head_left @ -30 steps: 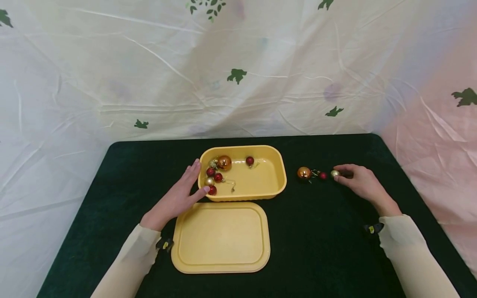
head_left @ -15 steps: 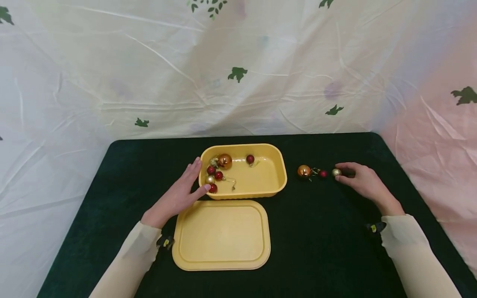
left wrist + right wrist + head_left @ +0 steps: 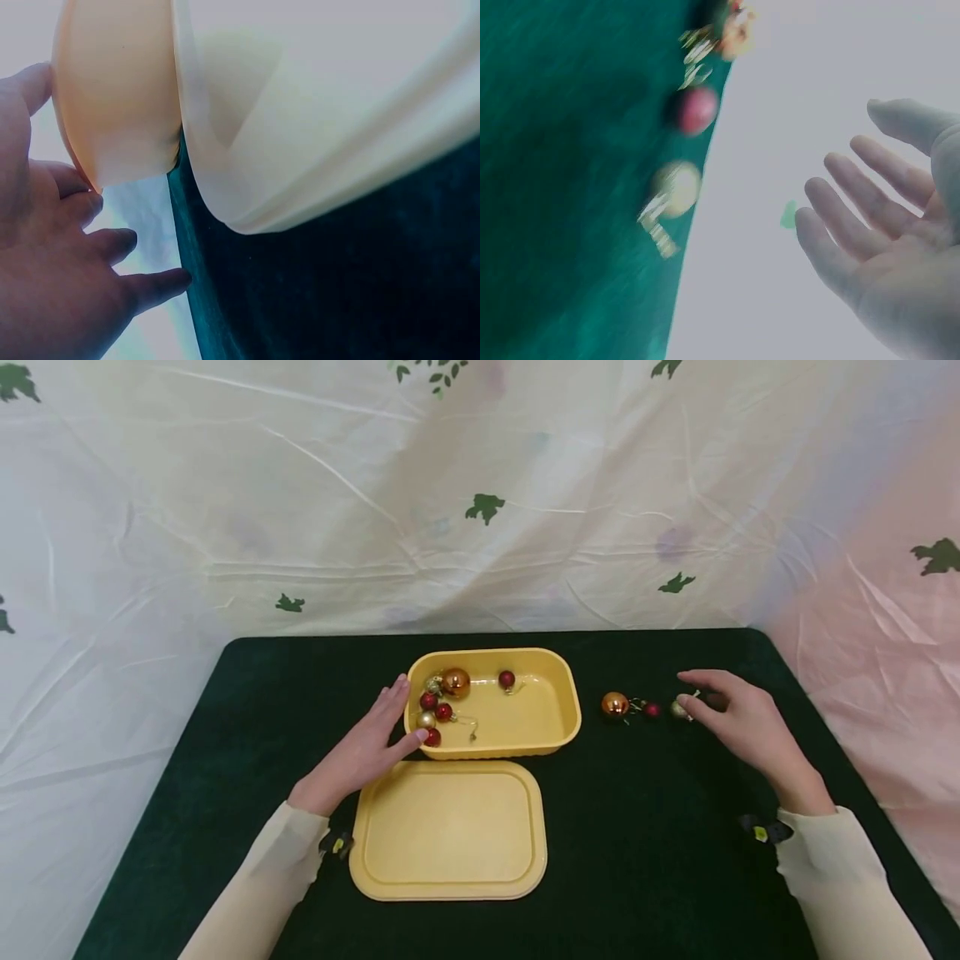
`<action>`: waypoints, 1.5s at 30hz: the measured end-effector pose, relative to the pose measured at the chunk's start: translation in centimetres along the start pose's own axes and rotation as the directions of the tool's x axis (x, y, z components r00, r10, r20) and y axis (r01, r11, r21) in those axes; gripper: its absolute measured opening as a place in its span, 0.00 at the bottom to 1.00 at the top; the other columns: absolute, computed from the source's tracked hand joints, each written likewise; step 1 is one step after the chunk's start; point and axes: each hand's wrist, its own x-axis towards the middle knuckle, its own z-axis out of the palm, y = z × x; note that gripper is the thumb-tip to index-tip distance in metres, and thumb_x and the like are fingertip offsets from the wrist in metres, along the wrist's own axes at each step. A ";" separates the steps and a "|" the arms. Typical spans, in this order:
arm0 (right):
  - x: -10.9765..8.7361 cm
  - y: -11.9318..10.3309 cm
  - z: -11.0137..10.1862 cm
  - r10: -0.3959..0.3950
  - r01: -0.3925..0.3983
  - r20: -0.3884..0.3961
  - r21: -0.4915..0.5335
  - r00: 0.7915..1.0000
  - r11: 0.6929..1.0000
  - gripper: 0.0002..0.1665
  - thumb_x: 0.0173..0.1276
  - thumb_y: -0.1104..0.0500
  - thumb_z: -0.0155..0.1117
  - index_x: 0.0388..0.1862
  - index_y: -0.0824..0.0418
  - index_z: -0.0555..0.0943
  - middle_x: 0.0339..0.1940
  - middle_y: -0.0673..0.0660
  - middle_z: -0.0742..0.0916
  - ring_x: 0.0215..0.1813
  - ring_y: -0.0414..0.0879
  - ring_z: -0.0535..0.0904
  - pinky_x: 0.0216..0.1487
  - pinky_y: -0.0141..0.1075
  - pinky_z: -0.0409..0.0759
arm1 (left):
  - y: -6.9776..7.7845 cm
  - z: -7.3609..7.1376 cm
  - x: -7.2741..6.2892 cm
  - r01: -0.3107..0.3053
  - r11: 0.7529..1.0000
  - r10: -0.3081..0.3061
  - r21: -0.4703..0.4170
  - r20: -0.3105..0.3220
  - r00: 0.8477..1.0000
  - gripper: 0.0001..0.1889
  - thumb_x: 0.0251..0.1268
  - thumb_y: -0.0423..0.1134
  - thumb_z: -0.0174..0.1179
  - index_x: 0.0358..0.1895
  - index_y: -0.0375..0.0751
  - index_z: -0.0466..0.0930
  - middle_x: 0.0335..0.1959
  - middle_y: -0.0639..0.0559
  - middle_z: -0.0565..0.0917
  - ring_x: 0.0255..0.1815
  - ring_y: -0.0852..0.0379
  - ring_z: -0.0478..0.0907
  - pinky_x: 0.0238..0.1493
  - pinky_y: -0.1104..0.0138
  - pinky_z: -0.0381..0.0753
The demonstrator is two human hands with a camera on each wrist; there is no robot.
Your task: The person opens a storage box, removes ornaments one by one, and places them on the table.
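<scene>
My left hand [image 3: 360, 747] rests against the left end of the yellow box [image 3: 525, 718], its fingers straight along the wall and the thumb over the near rim. Inside the box lie several baubles, mostly at its left end, with one dark red bauble [image 3: 506, 679] apart near the back wall. To the right, a row of three baubles lies on the table: copper [image 3: 615, 704], red [image 3: 652, 710] and gold [image 3: 678, 710]. Over the gold one is my right hand [image 3: 750, 722], fingers spread and holding nothing. In the right wrist view its fingers stand apart from the gold bauble [image 3: 679, 187].
A flat yellow lid [image 3: 450, 831] lies in front of the box, close to its near side. Dark green cloth [image 3: 637, 852] covers the table. Behind the table hangs a pale curtain [image 3: 345, 527] with leaf prints.
My right hand has let go of the gold bauble, opened its fingers and lifted slightly. The bauble stays at the row's right end. My left hand has kept its place on the box.
</scene>
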 end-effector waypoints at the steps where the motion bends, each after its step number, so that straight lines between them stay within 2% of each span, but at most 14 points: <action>1: -0.1 -0.6 0.1 -0.018 0.018 -0.019 0.010 1.000 1.000 0.26 0.79 0.47 0.62 0.69 0.59 0.78 0.69 0.66 0.79 0.63 0.67 0.77 0.57 0.67 0.75 | 0.0 0.0 0.0 -0.001 1.000 0.001 -0.001 -0.001 1.000 0.49 0.77 0.65 0.51 0.86 0.48 0.34 0.87 0.52 0.37 0.86 0.41 0.36 0.81 0.43 0.45; 3: -0.3 -1.7 0.4 -0.053 0.054 -0.058 0.020 0.997 0.998 0.25 0.79 0.49 0.63 0.68 0.58 0.79 0.67 0.63 0.81 0.62 0.63 0.78 0.58 0.62 0.76 | 0.1 0.1 0.0 -0.002 1.000 0.002 -0.002 -0.002 1.000 0.49 0.77 0.65 0.51 0.86 0.48 0.35 0.87 0.52 0.37 0.86 0.40 0.36 0.81 0.42 0.45; 6: -0.6 -3.3 1.0 -0.105 0.107 -0.109 0.017 0.988 0.994 0.22 0.78 0.51 0.64 0.66 0.57 0.81 0.65 0.59 0.83 0.58 0.56 0.78 0.53 0.44 0.75 | 0.3 0.2 0.0 -0.006 1.000 0.005 -0.004 -0.005 1.000 0.49 0.77 0.65 0.51 0.86 0.47 0.36 0.87 0.51 0.38 0.86 0.40 0.36 0.80 0.42 0.46; 9: -0.8 -4.7 1.6 -0.144 0.148 -0.142 0.015 0.979 0.989 0.20 0.77 0.53 0.66 0.64 0.55 0.83 0.63 0.56 0.85 0.56 0.53 0.79 0.50 0.39 0.73 | 0.5 0.2 0.0 -0.014 1.000 0.014 0.000 -0.009 1.000 0.49 0.77 0.66 0.51 0.86 0.46 0.37 0.87 0.50 0.38 0.85 0.39 0.37 0.81 0.43 0.46; 13: -0.6 -6.4 2.4 -0.195 0.202 -0.139 0.035 0.971 0.979 0.19 0.76 0.54 0.67 0.64 0.55 0.83 0.62 0.55 0.85 0.57 0.53 0.80 0.53 0.43 0.76 | 0.7 0.2 0.0 -0.019 1.000 0.019 0.006 -0.013 1.000 0.49 0.77 0.65 0.51 0.86 0.45 0.37 0.87 0.49 0.39 0.85 0.39 0.38 0.81 0.43 0.47; 15: -0.5 -7.2 2.8 -0.213 0.219 -0.127 0.039 0.969 0.975 0.20 0.76 0.54 0.68 0.64 0.54 0.83 0.62 0.55 0.85 0.56 0.52 0.80 0.51 0.38 0.77 | 0.7 0.2 0.1 -0.018 1.000 0.018 0.010 -0.013 1.000 0.48 0.77 0.65 0.51 0.86 0.46 0.37 0.87 0.50 0.39 0.85 0.39 0.38 0.81 0.43 0.47; 19: 0.0 -8.6 3.6 -0.247 0.254 -0.111 0.048 0.963 0.966 0.21 0.75 0.54 0.69 0.64 0.55 0.83 0.62 0.55 0.85 0.54 0.50 0.80 0.46 0.38 0.79 | 0.7 0.3 0.1 -0.021 1.000 0.021 0.013 -0.017 1.000 0.48 0.78 0.63 0.52 0.86 0.46 0.37 0.87 0.51 0.39 0.85 0.39 0.38 0.81 0.43 0.47; 22: 0.6 -9.6 4.2 -0.270 0.277 -0.098 0.070 0.958 0.958 0.21 0.75 0.54 0.69 0.64 0.57 0.83 0.62 0.55 0.85 0.55 0.50 0.81 0.51 0.47 0.82 | 0.7 0.2 0.0 -0.022 1.000 0.022 0.012 -0.020 1.000 0.48 0.77 0.63 0.52 0.86 0.46 0.38 0.87 0.51 0.39 0.85 0.40 0.38 0.80 0.43 0.47; 26: 1.5 -10.9 5.1 -0.302 0.309 -0.076 0.108 0.950 0.945 0.21 0.74 0.55 0.70 0.63 0.58 0.83 0.61 0.55 0.85 0.59 0.51 0.81 0.58 0.54 0.82 | 0.6 0.2 0.0 -0.016 1.000 0.017 0.008 -0.017 1.000 0.48 0.77 0.66 0.51 0.86 0.47 0.38 0.87 0.52 0.38 0.86 0.40 0.37 0.80 0.43 0.47; 28: 1.9 -11.5 5.4 -0.314 0.320 -0.063 0.117 0.947 0.940 0.21 0.74 0.56 0.70 0.62 0.58 0.84 0.61 0.55 0.85 0.59 0.51 0.81 0.56 0.53 0.83 | 0.5 0.2 0.0 -0.013 1.000 0.013 0.007 -0.016 1.000 0.48 0.77 0.66 0.51 0.86 0.47 0.37 0.87 0.52 0.38 0.86 0.41 0.37 0.80 0.42 0.46; 34: 3.1 -13.1 6.3 -0.340 0.338 -0.007 0.123 0.940 0.933 0.22 0.74 0.55 0.71 0.64 0.60 0.83 0.63 0.59 0.84 0.61 0.54 0.81 0.60 0.55 0.81 | 0.2 0.3 0.0 -0.007 1.000 0.007 0.011 -0.018 1.000 0.48 0.76 0.66 0.51 0.86 0.48 0.37 0.87 0.53 0.38 0.86 0.41 0.37 0.80 0.42 0.46; 35: 3.3 -13.4 6.4 -0.347 0.344 0.001 0.122 0.938 0.931 0.23 0.73 0.55 0.71 0.64 0.60 0.83 0.63 0.59 0.84 0.62 0.54 0.80 0.64 0.56 0.79 | 0.2 0.3 0.0 -0.006 1.000 0.006 0.011 -0.018 1.000 0.48 0.76 0.66 0.51 0.86 0.48 0.38 0.87 0.53 0.38 0.86 0.41 0.37 0.80 0.42 0.46; 45: 5.5 -15.7 7.1 -0.393 0.384 0.079 0.107 0.916 0.917 0.24 0.74 0.53 0.70 0.64 0.61 0.83 0.63 0.58 0.85 0.64 0.54 0.80 0.65 0.55 0.78 | 0.2 0.2 0.0 0.009 1.000 -0.009 0.020 -0.014 1.000 0.49 0.76 0.67 0.50 0.86 0.47 0.38 0.87 0.51 0.38 0.86 0.40 0.37 0.80 0.43 0.47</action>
